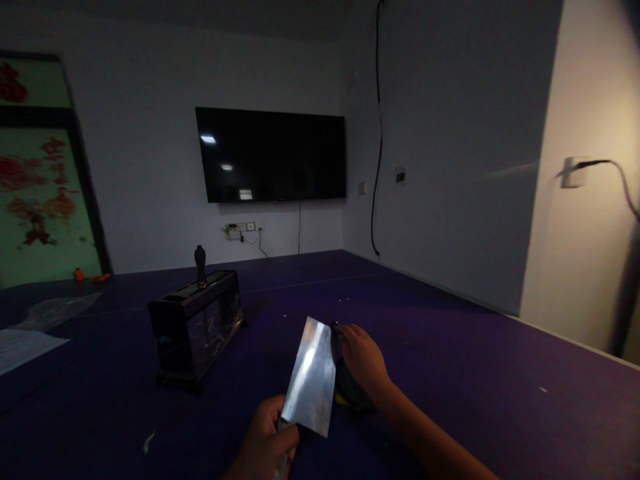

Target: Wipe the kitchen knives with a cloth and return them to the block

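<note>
A cleaver (313, 373) with a broad shiny blade is tilted above the purple tabletop (450, 387). Its handle lies in my left hand (270, 437), fingers wrapped round it. My right hand (361, 357) is at the far right corner of the blade, its fingers closed around a small dark thing (335, 327) that I cannot make out. Below that hand and partly behind the blade rests a dark rounded object (355, 393) with a yellow patch; its kind is unclear. Left of the cleaver stands a black knife block (200, 327) with clear sides, one dark handle (201, 263) sticking up from it.
White paper (25, 348) and clear plastic wrap (60, 310) lie at the left, with small orange things (79, 274) farther back. A scrap (149, 441) is near the front. Beyond are a wall-mounted television (273, 160) and a hanging black cable (379, 167).
</note>
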`<state>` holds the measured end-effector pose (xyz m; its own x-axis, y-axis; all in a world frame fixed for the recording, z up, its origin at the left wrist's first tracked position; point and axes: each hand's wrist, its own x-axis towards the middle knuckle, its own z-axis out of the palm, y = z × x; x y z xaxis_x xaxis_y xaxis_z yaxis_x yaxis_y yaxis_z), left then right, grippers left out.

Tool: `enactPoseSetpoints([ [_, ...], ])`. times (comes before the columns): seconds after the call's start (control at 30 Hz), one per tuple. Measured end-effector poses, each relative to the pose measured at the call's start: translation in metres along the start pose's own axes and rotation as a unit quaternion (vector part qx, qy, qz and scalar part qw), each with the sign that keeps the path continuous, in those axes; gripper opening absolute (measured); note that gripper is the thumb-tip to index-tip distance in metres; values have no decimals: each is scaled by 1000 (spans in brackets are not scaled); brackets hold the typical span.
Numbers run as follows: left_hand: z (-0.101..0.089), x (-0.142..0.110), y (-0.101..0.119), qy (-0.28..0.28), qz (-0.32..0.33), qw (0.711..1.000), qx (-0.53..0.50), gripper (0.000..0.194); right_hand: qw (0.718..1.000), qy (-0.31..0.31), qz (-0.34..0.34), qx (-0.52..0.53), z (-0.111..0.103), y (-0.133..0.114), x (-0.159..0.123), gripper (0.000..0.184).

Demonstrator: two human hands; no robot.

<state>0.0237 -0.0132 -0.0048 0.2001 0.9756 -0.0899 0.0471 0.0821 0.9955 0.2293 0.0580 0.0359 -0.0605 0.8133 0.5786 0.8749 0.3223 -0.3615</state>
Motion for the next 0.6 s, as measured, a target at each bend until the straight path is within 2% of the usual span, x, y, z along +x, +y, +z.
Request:
enactPoseSetpoints([
  [0.23, -1, -2, -3, 17, 31, 999, -12, 39, 999, -18, 31, -25, 4, 4, 1, 36],
  [0.6, 0, -6, 6, -21, 45, 999, -2, 22, 998, -41, 34, -46, 5, 1, -1, 30],
])
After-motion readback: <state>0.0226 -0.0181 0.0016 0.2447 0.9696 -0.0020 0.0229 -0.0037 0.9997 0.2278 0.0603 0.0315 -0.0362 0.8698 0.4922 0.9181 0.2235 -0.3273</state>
